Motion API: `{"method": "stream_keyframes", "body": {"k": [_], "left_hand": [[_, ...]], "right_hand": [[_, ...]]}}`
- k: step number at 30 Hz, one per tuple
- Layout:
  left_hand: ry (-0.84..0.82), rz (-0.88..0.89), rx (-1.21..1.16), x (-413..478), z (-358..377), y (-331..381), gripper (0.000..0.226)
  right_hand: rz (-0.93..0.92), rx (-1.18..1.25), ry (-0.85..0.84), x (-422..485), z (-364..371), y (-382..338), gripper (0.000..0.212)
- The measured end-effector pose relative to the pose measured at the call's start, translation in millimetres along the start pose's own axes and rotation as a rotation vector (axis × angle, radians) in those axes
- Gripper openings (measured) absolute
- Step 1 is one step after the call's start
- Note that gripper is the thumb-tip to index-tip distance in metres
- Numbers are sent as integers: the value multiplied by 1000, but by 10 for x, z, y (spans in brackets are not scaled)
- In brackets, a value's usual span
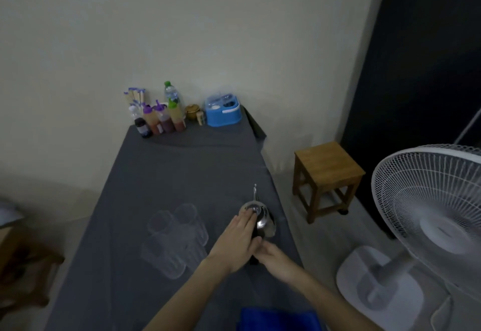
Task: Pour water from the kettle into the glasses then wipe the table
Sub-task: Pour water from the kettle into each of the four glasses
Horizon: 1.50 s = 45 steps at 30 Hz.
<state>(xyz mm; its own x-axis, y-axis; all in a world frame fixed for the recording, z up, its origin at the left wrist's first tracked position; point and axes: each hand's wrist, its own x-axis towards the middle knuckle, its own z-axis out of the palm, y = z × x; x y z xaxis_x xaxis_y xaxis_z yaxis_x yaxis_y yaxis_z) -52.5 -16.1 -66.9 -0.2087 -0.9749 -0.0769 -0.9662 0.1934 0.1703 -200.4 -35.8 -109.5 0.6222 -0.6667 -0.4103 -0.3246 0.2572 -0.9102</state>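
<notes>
Left hand [238, 242] flat on the kettle [260, 220], fingers [247, 220] together, pressing the lid near its knob. Right hand [273, 256] just behind, curled around the dark handle; exact finger grip hidden under the left palm. Thin spout pointing away from the fingertips. Clear glasses [177, 237] clustered just left of the left fingers, apart from the kettle, on the grey table [182, 169]. Blue cloth [278, 319] behind both wrists at the near edge. Far beyond the fingertips, sauce bottles [158, 119] and blue caddy [223, 113]. Right of the hands, off the table: wooden stool [328, 174], white fan [426, 213].
</notes>
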Motion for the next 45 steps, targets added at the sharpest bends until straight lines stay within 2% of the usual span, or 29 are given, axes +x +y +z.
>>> {"method": "stream_keyframes", "body": {"k": [4,6,9,14,17,20,27,30,35,39,45], "left_hand": [[6,-21,-21,51,43,21,64],[22,-14,-11,73,63,17,65],[49,36,15,108,137,42,69],[151,140,61,178,283,160,63],[135,175,47,251,288,243,64],[159,186,141,314,295,306,63],[172,146,129,336,350,351,65],[155,135,154,309,311,338,65],[116,87,179,304,235,350,64],[158,88,161,241,164,308,63],[229,102,-16,-56,-27,189,65]], "right_hand": [[18,2,-10,-33,10,-41,31],[6,-85,34,-57,-56,-37,37],[6,-193,70,-127,-272,18,34],[27,-164,256,-238,-656,25,35],[32,-91,412,-259,-739,60,30],[30,34,535,-229,-695,84,28],[43,475,715,-135,-488,51,29],[36,563,714,-123,-442,26,28],[-18,527,700,-131,-396,-37,26],[-88,465,691,-176,-314,-144,27],[-199,360,583,-322,-195,-377,22]]}}
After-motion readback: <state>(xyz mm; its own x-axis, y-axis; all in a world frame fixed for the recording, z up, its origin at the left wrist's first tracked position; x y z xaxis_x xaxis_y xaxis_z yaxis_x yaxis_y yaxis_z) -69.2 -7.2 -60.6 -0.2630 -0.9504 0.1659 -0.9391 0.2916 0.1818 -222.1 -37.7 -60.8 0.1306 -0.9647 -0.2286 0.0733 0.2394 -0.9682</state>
